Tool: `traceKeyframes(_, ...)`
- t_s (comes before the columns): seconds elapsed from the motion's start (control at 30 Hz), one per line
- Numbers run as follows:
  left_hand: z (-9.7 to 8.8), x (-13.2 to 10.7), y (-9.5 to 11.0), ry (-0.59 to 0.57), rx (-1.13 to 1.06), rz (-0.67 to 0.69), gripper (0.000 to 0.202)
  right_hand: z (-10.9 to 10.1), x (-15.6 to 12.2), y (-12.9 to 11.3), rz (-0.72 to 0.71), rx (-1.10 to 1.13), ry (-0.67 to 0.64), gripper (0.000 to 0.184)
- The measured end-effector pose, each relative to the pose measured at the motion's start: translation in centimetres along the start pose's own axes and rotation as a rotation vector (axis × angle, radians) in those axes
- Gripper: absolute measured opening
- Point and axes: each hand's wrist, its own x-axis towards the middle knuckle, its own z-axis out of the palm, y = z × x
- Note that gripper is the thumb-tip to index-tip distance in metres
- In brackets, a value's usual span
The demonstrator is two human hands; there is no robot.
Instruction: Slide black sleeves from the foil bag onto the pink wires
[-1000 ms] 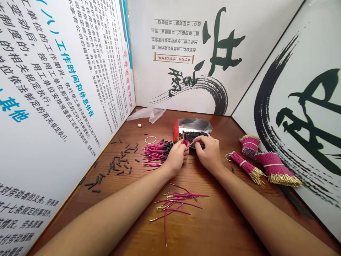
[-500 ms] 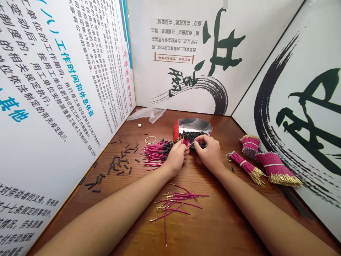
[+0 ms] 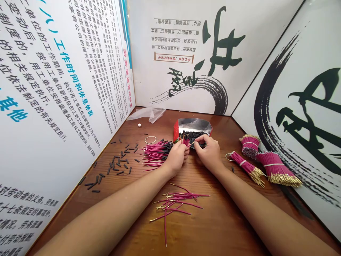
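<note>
My left hand point(image 3: 177, 156) is clenched around a small bunch of pink wires point(image 3: 185, 142), whose tips poke up past my thumb. My right hand point(image 3: 209, 152) sits just beside it, thumb and forefinger pinched together right at those tips. What they nip is too small for me to tell. Just beyond both hands lies an open foil pouch point(image 3: 195, 124) of black sleeves point(image 3: 193, 135). Left of my left hand is a heap of sleeved wires point(image 3: 156, 153), with scattered sleeves point(image 3: 119, 164) farther left. Loose wires point(image 3: 178, 202) lie between my forearms on the table point(image 3: 213, 227). Banded bundles point(image 3: 277, 170) rest right of my right hand.
</note>
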Motion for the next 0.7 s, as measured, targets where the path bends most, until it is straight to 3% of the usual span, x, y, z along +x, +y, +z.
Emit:
traceKeyframes(0.2,0.04,0.0,0.0,0.005,0.001,-0.003,0.012,-0.09,0.0,-0.23,-0.005,0.034,-0.006,0.011)
traceKeyframes(0.4,0.04,0.07,0.0,0.012,-0.003,-0.005,0.013,-0.08,-0.05,-0.15,-0.017,0.03,-0.014,0.029)
traceKeyframes(0.7,0.19,-0.08,0.18,0.017,0.003,-0.003,0.013,-0.29,-0.23,-0.06,-0.018,0.235,0.056,0.021)
